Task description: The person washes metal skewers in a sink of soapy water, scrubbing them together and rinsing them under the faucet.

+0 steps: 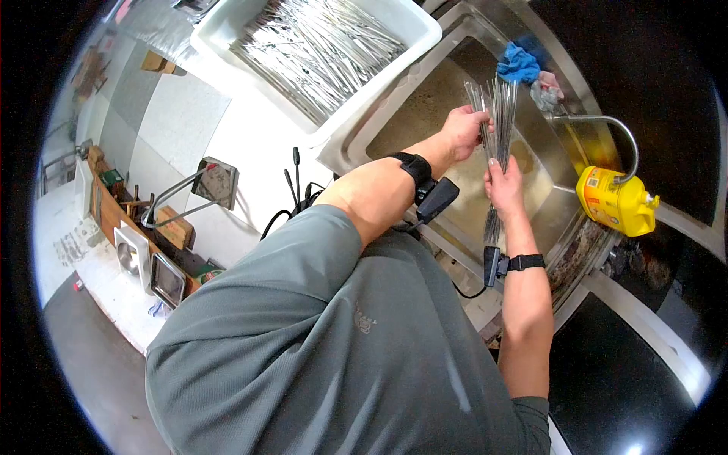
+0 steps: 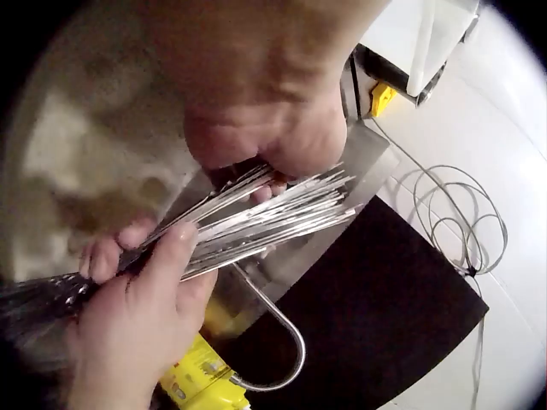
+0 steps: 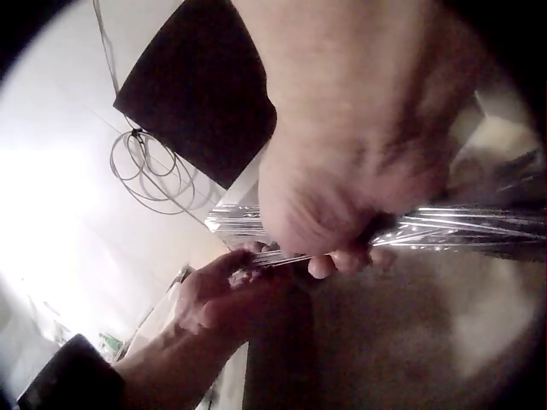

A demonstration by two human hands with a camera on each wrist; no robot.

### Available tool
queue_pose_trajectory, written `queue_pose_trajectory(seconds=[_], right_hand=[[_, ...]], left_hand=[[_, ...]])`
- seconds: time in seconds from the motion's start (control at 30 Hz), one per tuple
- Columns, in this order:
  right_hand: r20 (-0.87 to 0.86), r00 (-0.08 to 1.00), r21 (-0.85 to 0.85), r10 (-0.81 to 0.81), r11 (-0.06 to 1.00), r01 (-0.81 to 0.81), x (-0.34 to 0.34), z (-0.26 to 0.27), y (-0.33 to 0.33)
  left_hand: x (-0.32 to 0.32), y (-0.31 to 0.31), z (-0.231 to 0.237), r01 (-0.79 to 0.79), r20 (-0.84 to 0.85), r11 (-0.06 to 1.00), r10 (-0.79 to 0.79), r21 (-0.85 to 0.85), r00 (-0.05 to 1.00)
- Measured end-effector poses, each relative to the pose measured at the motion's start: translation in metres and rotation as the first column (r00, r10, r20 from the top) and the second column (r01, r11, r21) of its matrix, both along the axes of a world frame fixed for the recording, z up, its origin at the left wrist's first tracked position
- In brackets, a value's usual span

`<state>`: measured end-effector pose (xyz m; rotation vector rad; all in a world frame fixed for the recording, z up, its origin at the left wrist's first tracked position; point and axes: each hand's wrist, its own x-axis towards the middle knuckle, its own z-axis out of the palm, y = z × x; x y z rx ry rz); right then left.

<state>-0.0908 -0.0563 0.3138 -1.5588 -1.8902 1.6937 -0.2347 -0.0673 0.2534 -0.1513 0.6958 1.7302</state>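
Head view: big metal sink (image 1: pixel 355 144), white tub (image 1: pixel 426 26) full of loose rods (image 1: pixel 326 49) right by it, and over the sink a bundle of thin metal rods (image 1: pixel 503 133) fanning out at the top. Right hand (image 1: pixel 506 187) has its fingers wrapped round that bundle, lower end poking out back toward the wrist. Left hand (image 1: pixel 462 133) is curled in further up, pinching a few rods on the splayed side

Looks like a washing area, perhaps in a commercial kitchen, judging by a metal sink (image 1: pixel 355 148) with murky water (image 1: pixel 462 193), a blue cloth (image 1: pixel 519 63) on its edge, a yellow jug (image 1: pixel 614 199) alongside, and a bin (image 1: pixel 415 27) heaped with thin rods (image 1: pixel 318 53), too many for a home.
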Motion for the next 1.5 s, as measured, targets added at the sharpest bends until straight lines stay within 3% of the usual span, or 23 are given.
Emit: queue_pose_trajectory(seconds=[0.4, 0.9, 0.97, 1.1, 1.17, 1.2, 1.27, 1.3, 1.37, 1.5], right_hand=[[-0.007, 0.999, -0.043, 0.042, 0.998, -0.042, 0.004, 0.002, 0.002], [0.049, 0.996, 0.037, 0.068, 0.997, -0.07, 0.008, -0.008, 0.002], [0.104, 0.989, 0.139, 0.107, 0.983, -0.121, 0.009, -0.01, 0.002], [0.175, 0.976, 0.199, 0.127, 0.967, -0.162, 0.009, -0.013, 0.003], [0.205, 0.967, 0.279, 0.148, 0.939, -0.203, 0.009, -0.017, 0.003], [0.205, 0.967, 0.279, 0.148, 0.939, -0.203, 0.01, -0.019, 0.003], [0.212, 0.969, 0.297, 0.127, 0.936, -0.188, 0.008, -0.02, 0.004], [0.212, 0.969, 0.297, 0.128, 0.936, -0.189, 0.008, -0.021, 0.004], [0.222, 0.966, 0.306, 0.129, 0.932, -0.194, 0.006, -0.02, 0.005], [0.204, 0.971, 0.305, 0.127, 0.934, -0.187, 0.007, -0.024, 0.007]], left_hand=[[-0.01, -0.005, 0.001, 0.102, 0.119, 0.992, -0.11, 0.074, 0.987], [-0.006, -0.007, 0.0, 0.145, -0.089, 0.989, -0.148, -0.032, 0.985], [-0.002, -0.007, 0.005, 0.062, -0.067, 0.99, -0.071, -0.128, 0.995], [0.001, -0.004, 0.002, 0.084, -0.174, 0.983, -0.112, -0.161, 0.978], [0.001, -0.013, 0.029, -0.067, -0.412, 0.916, -0.112, -0.396, 0.904], [0.004, -0.013, 0.027, -0.067, -0.412, 0.916, -0.112, -0.396, 0.904], [0.011, -0.01, 0.019, -0.319, -0.718, 0.83, -0.134, -0.458, 0.683], [0.014, -0.009, 0.015, -0.319, -0.718, 0.83, -0.134, -0.458, 0.684], [0.015, -0.008, 0.013, -0.505, -0.884, 0.778, -0.136, -0.375, 0.446], [0.014, -0.012, 0.008, -0.383, -0.911, 0.851, -0.234, -0.361, 0.339]])
